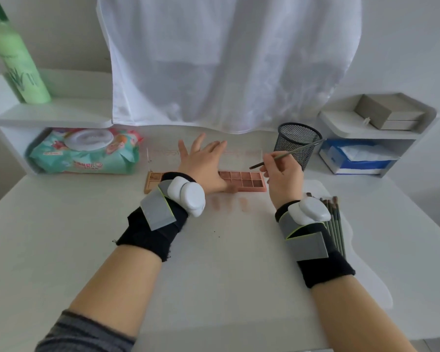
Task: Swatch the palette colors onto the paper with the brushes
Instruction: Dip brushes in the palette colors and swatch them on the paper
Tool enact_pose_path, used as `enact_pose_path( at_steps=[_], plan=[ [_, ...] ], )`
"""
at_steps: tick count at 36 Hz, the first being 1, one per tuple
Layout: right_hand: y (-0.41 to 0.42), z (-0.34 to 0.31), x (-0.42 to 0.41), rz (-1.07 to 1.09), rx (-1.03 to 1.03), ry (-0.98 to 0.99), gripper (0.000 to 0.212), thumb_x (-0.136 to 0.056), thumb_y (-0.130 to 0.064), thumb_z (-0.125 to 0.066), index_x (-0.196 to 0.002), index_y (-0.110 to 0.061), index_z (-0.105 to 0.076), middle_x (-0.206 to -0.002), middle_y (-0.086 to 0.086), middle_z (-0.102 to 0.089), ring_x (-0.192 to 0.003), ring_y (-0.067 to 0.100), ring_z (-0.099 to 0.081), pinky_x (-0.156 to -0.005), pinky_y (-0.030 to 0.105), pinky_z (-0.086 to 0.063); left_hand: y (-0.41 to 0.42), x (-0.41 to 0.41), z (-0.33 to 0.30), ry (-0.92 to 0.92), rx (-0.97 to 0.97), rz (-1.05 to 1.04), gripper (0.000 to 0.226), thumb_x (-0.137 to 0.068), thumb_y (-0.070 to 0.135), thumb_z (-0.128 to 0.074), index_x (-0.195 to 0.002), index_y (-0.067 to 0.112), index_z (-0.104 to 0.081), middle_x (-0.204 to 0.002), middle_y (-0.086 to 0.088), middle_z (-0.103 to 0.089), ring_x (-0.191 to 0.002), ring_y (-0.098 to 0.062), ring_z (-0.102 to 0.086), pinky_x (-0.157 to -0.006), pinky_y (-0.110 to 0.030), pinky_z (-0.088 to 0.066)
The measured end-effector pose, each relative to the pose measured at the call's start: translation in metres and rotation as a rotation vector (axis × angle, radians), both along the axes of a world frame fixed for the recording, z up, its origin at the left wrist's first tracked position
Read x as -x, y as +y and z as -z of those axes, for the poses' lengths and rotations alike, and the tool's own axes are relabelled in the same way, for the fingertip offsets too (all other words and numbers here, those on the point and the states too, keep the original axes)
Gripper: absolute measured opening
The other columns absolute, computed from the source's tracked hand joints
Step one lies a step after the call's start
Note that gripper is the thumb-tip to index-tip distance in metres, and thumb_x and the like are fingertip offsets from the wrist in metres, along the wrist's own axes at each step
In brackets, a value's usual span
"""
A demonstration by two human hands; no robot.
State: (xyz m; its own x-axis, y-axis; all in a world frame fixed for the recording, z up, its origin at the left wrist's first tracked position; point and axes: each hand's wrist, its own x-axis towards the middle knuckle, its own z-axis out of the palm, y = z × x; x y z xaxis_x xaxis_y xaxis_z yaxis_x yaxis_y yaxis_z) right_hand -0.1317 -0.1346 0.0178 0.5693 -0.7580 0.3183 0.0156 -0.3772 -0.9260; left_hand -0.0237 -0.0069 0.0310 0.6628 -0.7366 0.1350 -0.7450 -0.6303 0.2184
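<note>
A white counter (214, 262) carries everything, and a white cloth (226, 59) hangs down over its far edge. On a raised shelf at the far left corner a tall green bottle (18, 62) stands, with a pack of wet wipes (84, 153) lying beneath that shelf. At the far right corner a small white shelf unit holds a grey box (389, 111) above and a blue tissue box (356, 156) below. A black mesh cup (299, 143) stands just left of that unit.

The paper (239, 224) lies flat in the middle of the counter, with faint pinkish swatches (229, 201) near its far edge. The palette (241, 181) lies just beyond the paper, its transparent lid open toward the far edge.

The left hand (203, 163) lies open, fingers spread, across the palette's middle. The right hand (283, 176) pinches a thin brush (287, 154) above the palette's right end, tip pointing left. Spare brushes (334, 222) lie in a bundle by the right wrist.
</note>
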Motion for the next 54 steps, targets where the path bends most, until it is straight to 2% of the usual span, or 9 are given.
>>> enact_pose_path(
  at_steps=[3, 7, 12, 16, 20, 24, 35, 44, 54],
  plan=[
    [0.0026, 0.0034, -0.0016, -0.010, 0.058, 0.012, 0.021, -0.090, -0.017, -0.058, -0.075, -0.030, -0.050, -0.064, -0.005, -0.061, -0.060, 0.007, -0.060, -0.065, 0.028, -0.049, -0.0009, -0.0033, 0.0009, -0.001, -0.002, 0.000, 0.109, -0.063, 0.064, -0.071, -0.148, 0.023, -0.017, -0.151, 0.007, -0.026, -0.144, -0.023, -0.001, -0.109, -0.065, 0.006],
    [0.0032, 0.0061, -0.0043, -0.059, 0.091, 0.050, 0.021, -0.090, -0.017, -0.059, -0.075, -0.030, -0.052, -0.067, 0.000, -0.063, -0.067, 0.022, -0.065, -0.071, 0.036, -0.054, -0.0009, -0.0047, 0.0037, -0.010, 0.019, 0.011, 0.105, -0.062, 0.063, -0.072, -0.146, 0.023, -0.023, -0.149, 0.008, -0.028, -0.142, -0.019, -0.011, -0.110, -0.065, 0.004],
    [0.0036, 0.0078, -0.0038, -0.088, 0.139, 0.060, 0.021, -0.092, -0.019, -0.056, -0.076, -0.032, -0.051, -0.068, 0.000, -0.062, -0.068, 0.022, -0.063, -0.071, 0.037, -0.053, -0.0004, -0.0056, 0.0055, 0.003, 0.045, 0.024, 0.106, -0.061, 0.063, -0.073, -0.146, 0.022, -0.025, -0.148, 0.008, -0.029, -0.140, -0.017, -0.016, -0.110, -0.064, 0.004],
    [0.0033, 0.0081, -0.0034, -0.108, 0.165, 0.075, 0.011, -0.093, -0.017, -0.054, -0.083, -0.021, -0.054, -0.069, 0.001, -0.062, -0.067, 0.020, -0.062, -0.070, 0.034, -0.051, -0.0009, -0.0058, 0.0058, 0.008, 0.057, 0.030, 0.106, -0.061, 0.063, -0.074, -0.146, 0.023, -0.025, -0.147, 0.008, -0.029, -0.140, -0.017, -0.016, -0.110, -0.064, 0.005],
    [0.0036, 0.0086, -0.0039, -0.112, 0.156, 0.096, 0.020, -0.093, -0.016, -0.053, -0.077, -0.027, -0.051, -0.063, -0.010, -0.061, -0.061, 0.011, -0.061, -0.070, 0.035, -0.054, -0.0012, -0.0057, 0.0070, 0.014, 0.080, 0.028, 0.105, -0.060, 0.062, -0.074, -0.145, 0.023, -0.027, -0.145, 0.009, -0.031, -0.139, -0.017, -0.018, -0.109, -0.065, 0.006],
    [0.0030, 0.0079, -0.0036, -0.099, 0.143, 0.094, 0.019, -0.093, -0.014, -0.053, -0.077, -0.025, -0.051, -0.063, -0.009, -0.059, -0.066, 0.018, -0.062, -0.073, 0.041, -0.054, -0.0011, -0.0053, 0.0065, 0.013, 0.083, 0.027, 0.104, -0.061, 0.062, -0.075, -0.145, 0.023, -0.027, -0.145, 0.009, -0.031, -0.139, -0.017, -0.018, -0.109, -0.064, 0.006],
    [0.0007, 0.0098, -0.0030, -0.050, 0.201, 0.089, 0.011, -0.096, -0.018, -0.045, -0.086, -0.016, -0.049, -0.071, 0.008, -0.066, -0.071, 0.022, -0.062, -0.065, 0.030, -0.045, -0.0022, -0.0043, 0.0061, 0.001, 0.068, 0.028, 0.103, -0.062, 0.062, -0.073, -0.145, 0.022, -0.028, -0.145, 0.007, -0.031, -0.139, -0.019, -0.016, -0.109, -0.065, 0.005],
    [0.0002, 0.0094, -0.0037, -0.066, 0.190, 0.129, 0.011, -0.095, -0.014, -0.046, -0.085, -0.014, -0.049, -0.067, -0.003, -0.058, -0.076, 0.026, -0.063, -0.065, 0.028, -0.044, -0.0033, -0.0052, 0.0064, -0.002, 0.059, 0.022, 0.104, -0.061, 0.062, -0.074, -0.145, 0.022, -0.027, -0.146, 0.007, -0.031, -0.140, -0.019, -0.014, -0.108, -0.065, 0.006],
    [-0.0025, 0.0093, -0.0045, -0.087, 0.062, 0.099, 0.025, -0.094, -0.013, -0.048, -0.074, -0.028, -0.047, -0.068, -0.001, -0.058, -0.075, 0.027, -0.064, -0.074, 0.041, -0.053, -0.0040, -0.0053, 0.0056, -0.009, 0.053, 0.017, 0.105, -0.061, 0.063, -0.073, -0.146, 0.023, -0.026, -0.146, 0.007, -0.031, -0.141, -0.020, -0.014, -0.108, -0.065, 0.006]
  ],
)
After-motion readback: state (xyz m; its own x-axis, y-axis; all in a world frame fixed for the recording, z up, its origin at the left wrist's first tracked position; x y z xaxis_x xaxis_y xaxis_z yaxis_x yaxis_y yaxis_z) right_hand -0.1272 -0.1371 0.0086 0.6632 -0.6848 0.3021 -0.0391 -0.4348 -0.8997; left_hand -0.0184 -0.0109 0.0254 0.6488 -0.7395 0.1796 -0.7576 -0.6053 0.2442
